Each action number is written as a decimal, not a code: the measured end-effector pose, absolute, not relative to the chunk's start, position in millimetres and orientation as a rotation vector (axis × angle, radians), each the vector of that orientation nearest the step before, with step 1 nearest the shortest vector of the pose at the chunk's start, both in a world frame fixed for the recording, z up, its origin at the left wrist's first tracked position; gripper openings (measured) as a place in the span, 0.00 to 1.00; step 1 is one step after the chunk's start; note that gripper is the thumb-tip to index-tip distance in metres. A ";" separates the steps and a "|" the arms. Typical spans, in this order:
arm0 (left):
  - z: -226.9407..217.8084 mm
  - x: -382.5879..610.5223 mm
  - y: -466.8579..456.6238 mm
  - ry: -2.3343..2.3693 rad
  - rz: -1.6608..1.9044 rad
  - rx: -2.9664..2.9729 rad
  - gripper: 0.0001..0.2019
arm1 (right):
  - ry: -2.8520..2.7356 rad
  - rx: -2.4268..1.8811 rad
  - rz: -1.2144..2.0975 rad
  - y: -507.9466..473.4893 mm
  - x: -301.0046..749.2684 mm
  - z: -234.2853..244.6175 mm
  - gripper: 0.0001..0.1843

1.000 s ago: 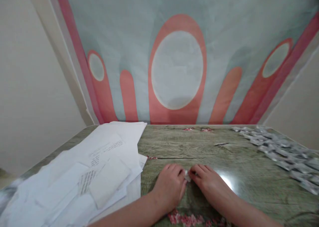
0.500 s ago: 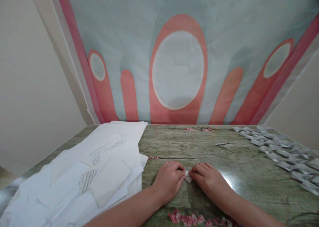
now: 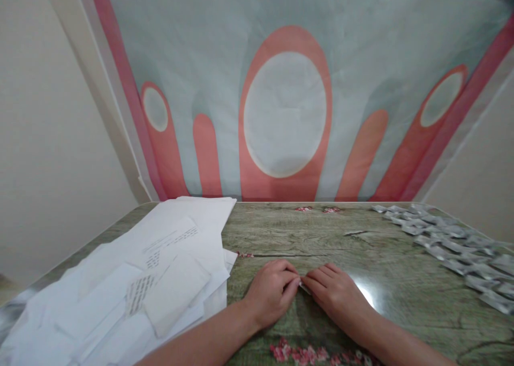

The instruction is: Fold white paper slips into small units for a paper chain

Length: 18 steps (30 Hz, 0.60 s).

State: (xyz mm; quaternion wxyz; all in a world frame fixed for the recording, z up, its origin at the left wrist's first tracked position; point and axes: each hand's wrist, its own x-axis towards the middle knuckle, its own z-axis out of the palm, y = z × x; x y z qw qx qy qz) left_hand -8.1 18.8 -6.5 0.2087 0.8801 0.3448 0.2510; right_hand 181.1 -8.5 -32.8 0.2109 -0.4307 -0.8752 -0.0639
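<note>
Both my hands rest on the green wood-grain table (image 3: pixel 305 237), fingertips meeting at its middle. My left hand (image 3: pixel 273 291) is curled, its fingers pressed down on a small white folded paper (image 3: pixel 304 287). My right hand (image 3: pixel 335 294) lies beside it, fingers together and also pressing on that paper. Only a sliver of the paper shows between the fingertips; the rest is hidden under them.
A loose pile of white paper sheets (image 3: pixel 152 269), some printed, covers the table's left side. Several small folded silvery packets (image 3: pixel 453 243) lie in rows along the right side. A grey and red patterned cloth (image 3: pixel 285 109) hangs behind the far edge.
Both hands have closed in tighter over the small paper, which shows less than before. The hands shifted slightly toward me.
</note>
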 end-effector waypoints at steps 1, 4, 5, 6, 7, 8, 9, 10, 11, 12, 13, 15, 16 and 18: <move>-5.7 -7.9 18.5 0.963 0.736 2.407 0.10 | -2.351 -1.231 -0.045 -7.6 182.4 -33.3 0.11; -3.5 -7.6 16.7 0.946 0.838 2.309 0.10 | -1.980 -1.304 0.484 -5.9 182.8 -33.0 0.13; -3.1 -7.6 15.9 0.927 0.855 2.303 0.13 | -1.838 -1.290 0.675 -5.9 181.6 -32.0 0.13; -2.9 -7.7 15.1 0.904 0.863 2.312 0.15 | -1.707 -1.260 0.850 -6.4 179.7 -30.7 0.13; -3.0 -7.9 14.4 0.879 0.865 2.331 0.17 | -1.593 -1.224 0.987 -7.2 177.4 -29.0 0.14; -3.3 -8.1 13.9 0.856 0.868 2.354 0.17 | -1.503 -1.193 1.078 -8.4 174.9 -27.2 0.16; -3.9 -8.3 13.5 0.839 0.873 2.376 0.17 | -1.438 -1.171 1.131 -9.8 172.4 -25.2 0.18; -4.5 -8.4 13.4 0.828 0.883 2.394 0.16 | -1.397 -1.156 1.156 -11.4 170.0 -23.2 0.18; -5.4 -8.5 13.5 0.825 0.896 2.408 0.14 | -1.376 -1.142 1.171 -12.9 168.0 -21.4 0.18; -6.3 -8.6 13.7 0.823 0.913 2.415 0.13 | -1.367 -1.128 1.179 -14.2 166.5 -19.7 0.17; -7.2 -8.6 14.1 0.820 0.931 2.419 0.11 | -1.368 -1.117 1.183 -15.4 165.4 -18.4 0.16; -8.8 -8.6 14.9 0.817 0.965 2.412 0.09 | -1.396 -1.108 1.171 -16.9 164.7 -16.9 0.14; -9.3 -8.6 15.4 0.816 0.982 2.403 0.08 | -1.420 -1.112 1.149 -17.2 165.0 -16.9 0.14; -9.8 -8.8 16.4 0.820 1.006 2.388 0.07 | -1.491 -1.137 1.061 -17.3 166.7 -18.3 0.13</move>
